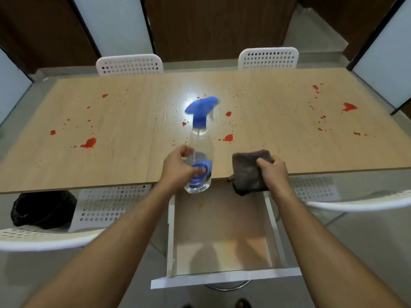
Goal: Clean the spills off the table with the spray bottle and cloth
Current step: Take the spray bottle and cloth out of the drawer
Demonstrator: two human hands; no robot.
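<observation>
Spray bottle, cloth and spills at the wooden table (89, 170)

Clear spray bottle (198, 156) with blue trigger head, upright, over the table's near edge, gripped low on the body. Dark grey-brown cloth (249, 172), folded and bunched, just right of the bottle at that same edge. Red spills (89, 143) spattered across the tabletop: left, middle, far right.

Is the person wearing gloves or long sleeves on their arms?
No gloves and no long sleeves. Both forearms are bare right down to the bottom of the picture, so no sleeve shows at all. The left hand and the right hand are bare too. I see no watch, bracelet or ring on either one, though the fingers are a little blurry.
</observation>
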